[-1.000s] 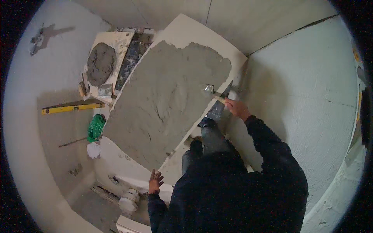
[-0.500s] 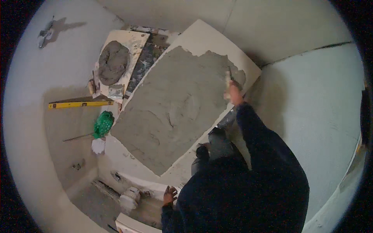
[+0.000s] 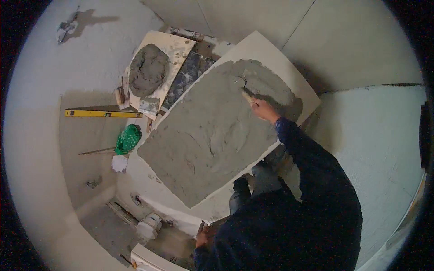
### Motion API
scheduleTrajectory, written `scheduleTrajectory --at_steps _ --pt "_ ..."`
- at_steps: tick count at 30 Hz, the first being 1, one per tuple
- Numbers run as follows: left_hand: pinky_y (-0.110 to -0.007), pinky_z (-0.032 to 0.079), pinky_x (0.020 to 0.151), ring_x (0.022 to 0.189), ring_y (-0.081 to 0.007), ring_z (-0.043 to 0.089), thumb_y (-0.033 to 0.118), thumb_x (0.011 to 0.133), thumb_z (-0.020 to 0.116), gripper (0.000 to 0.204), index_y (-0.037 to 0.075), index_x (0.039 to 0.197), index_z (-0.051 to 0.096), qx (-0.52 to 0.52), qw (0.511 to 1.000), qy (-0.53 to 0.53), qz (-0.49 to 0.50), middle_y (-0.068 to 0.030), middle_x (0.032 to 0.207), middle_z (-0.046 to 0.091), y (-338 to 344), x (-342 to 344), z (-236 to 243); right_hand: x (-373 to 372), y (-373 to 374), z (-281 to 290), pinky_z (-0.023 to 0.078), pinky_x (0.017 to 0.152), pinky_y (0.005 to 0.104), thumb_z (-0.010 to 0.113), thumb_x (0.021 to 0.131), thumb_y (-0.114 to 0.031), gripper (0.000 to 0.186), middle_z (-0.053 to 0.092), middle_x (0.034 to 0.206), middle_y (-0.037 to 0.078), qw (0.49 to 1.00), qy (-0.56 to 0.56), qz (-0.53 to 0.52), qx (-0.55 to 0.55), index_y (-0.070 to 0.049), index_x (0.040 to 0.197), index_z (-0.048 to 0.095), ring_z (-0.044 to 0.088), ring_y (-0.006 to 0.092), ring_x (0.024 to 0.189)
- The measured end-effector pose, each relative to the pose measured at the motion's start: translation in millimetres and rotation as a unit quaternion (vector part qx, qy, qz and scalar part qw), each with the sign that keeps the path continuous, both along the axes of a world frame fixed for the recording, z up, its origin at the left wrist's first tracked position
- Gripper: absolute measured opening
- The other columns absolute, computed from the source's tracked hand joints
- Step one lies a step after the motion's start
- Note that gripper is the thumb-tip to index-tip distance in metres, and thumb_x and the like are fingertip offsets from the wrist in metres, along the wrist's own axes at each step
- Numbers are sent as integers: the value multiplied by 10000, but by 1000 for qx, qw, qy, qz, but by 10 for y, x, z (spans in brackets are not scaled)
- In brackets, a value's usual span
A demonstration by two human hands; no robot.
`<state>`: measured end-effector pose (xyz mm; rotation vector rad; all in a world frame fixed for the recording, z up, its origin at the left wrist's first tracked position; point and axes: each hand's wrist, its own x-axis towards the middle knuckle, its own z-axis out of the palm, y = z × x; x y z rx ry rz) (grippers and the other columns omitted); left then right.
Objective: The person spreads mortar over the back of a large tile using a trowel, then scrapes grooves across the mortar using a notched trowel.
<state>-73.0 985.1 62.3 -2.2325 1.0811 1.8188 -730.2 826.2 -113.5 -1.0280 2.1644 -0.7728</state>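
My right hand point(image 3: 264, 109) is closed around the pale handle of a trowel point(image 3: 247, 95), reaching over the far right part of a large light board. Its blade is pressed to the grey mortar point(image 3: 194, 122) and hard to make out against it. The mortar covers most of the board point(image 3: 257, 43), rough and ridged, with a bare strip along the far edge. Low in the view, my left hand point(image 3: 202, 235) rests beside a white ledge, fingers stretched out, with no tool seen in it.
A mound of mortar point(image 3: 148, 70) sits on a smaller board point(image 3: 178, 47) at the far left. Close by are a notched metal trowel point(image 3: 149, 106), a yellow spirit level point(image 3: 104, 114) and a green cloth bundle point(image 3: 128, 139). A white cylindrical object point(image 3: 149, 226) stands lower left.
My right hand and the trowel have swept left across the mortar's far part, leaving a smoothed patch. My left hand has shifted slightly down and right. The view has turned a little.
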Motion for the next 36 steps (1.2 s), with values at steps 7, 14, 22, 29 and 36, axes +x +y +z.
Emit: scheduleTrajectory --at_steps 7,14,22,29,36 --pt "-329 478 746 938 -216 566 397 904 447 500 10 1221 439 101 990 72 71 -135 1093 572 -264 -634 77 -1319 -144 714 474 663 455 487 826 -272 278 637 828 157 953 246 96 147 -144 1040 611 614 339 758" --pt "-462 420 927 1159 -315 460 364 925 447 589 202 1406 147 125 992 -2 -33 -148 1331 396 -335 -133 -357 -2448 -261 -51 462 738 437 515 790 -174 265 639 937 118 936 300 102 156 -73 1015 611 595 338 859" --pt "-446 457 855 1085 -315 507 341 883 498 574 177 1360 225 83 995 25 -54 -146 1241 473 -100 -369 -162 -1443 -363 -812 467 710 399 554 818 -309 322 619 852 142 947 297 -28 116 -39 994 564 601 308 815" --pt "-428 472 828 1046 -314 527 286 823 577 565 138 1302 316 82 996 17 -26 -152 1193 505 -10 -539 -175 -854 -1032 -711 461 621 431 527 830 -319 319 608 803 136 987 146 -28 68 -59 1012 551 598 291 741" --pt "-410 487 801 1007 -313 548 231 763 656 557 99 1244 408 30 996 15 -88 -159 1145 536 87 -344 -201 89 -637 -74 467 627 446 497 827 -314 332 629 851 168 951 -271 -146 -17 -55 1023 567 612 320 788"
